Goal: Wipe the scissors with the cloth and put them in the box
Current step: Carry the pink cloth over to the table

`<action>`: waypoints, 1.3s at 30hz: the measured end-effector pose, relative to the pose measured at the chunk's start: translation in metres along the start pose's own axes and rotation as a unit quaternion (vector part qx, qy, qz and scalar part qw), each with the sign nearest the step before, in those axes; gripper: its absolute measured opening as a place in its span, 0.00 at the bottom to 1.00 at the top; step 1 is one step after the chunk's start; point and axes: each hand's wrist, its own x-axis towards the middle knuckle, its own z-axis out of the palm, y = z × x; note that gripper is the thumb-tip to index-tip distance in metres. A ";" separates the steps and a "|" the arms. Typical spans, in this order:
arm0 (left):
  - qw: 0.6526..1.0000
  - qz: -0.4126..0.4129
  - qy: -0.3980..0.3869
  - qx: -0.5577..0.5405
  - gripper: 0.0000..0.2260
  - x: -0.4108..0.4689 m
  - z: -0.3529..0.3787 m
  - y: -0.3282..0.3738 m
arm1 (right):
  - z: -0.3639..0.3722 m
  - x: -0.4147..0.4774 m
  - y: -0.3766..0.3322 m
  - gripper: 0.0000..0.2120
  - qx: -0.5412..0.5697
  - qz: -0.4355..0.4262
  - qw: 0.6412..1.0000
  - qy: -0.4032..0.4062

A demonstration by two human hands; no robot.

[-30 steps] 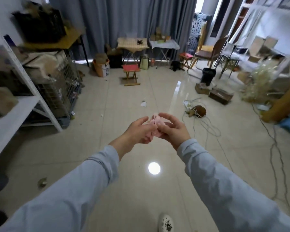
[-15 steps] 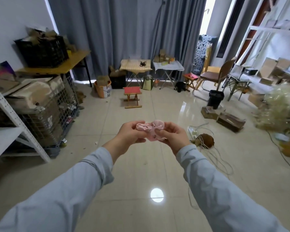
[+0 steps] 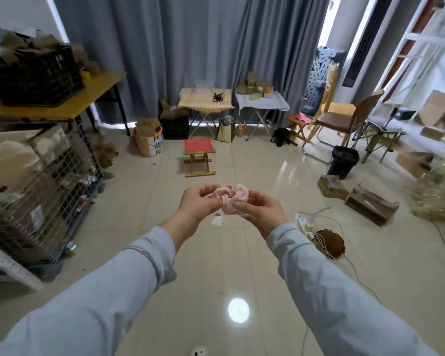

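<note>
A crumpled pink cloth (image 3: pixel 231 200) is held in front of me at chest height, above the floor. My left hand (image 3: pixel 198 201) pinches its left side and my right hand (image 3: pixel 261 210) grips its right side from below. Dark scissors (image 3: pixel 217 96) lie far off on a small folding table (image 3: pixel 190 101) with a yellow checked top, against the grey curtain. A clear box (image 3: pixel 203 85) sits at the back of that table.
A red folding stool (image 3: pixel 198 146) stands before the table. A white-topped table (image 3: pixel 267 102) with cartons is beside it. A wire rack (image 3: pixel 36 176) fills the left. A black bin (image 3: pixel 344 160), wooden boxes (image 3: pixel 370 204) and a power strip with cords (image 3: pixel 306 224) lie on the right floor.
My view has lifted and I have moved closer to the tables by the curtain. Both hands keep hold of the pink cloth, working it between them.
</note>
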 end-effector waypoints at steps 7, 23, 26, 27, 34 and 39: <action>0.996 0.013 -0.071 0.055 0.23 0.157 0.029 0.037 | -0.015 0.141 -0.035 0.11 -0.005 0.005 0.997 0.072; 0.997 -0.004 -0.051 0.062 0.22 0.495 0.231 0.079 | -0.203 0.492 -0.109 0.15 0.021 0.020 0.997 0.068; 0.998 -0.028 -0.041 0.035 0.20 0.559 0.263 0.098 | -0.234 0.561 -0.135 0.13 0.005 0.025 0.997 0.077; 0.998 -0.036 -0.036 0.027 0.19 0.579 0.270 0.104 | -0.242 0.584 -0.142 0.13 0.001 0.027 0.997 0.075; 0.999 -0.036 -0.015 0.008 0.16 0.717 0.307 0.136 | -0.265 0.740 -0.175 0.10 -0.043 0.021 0.998 0.052; 1.000 -0.002 -0.026 0.012 0.20 0.837 0.310 0.149 | -0.255 0.871 -0.192 0.12 -0.059 0.022 0.998 0.017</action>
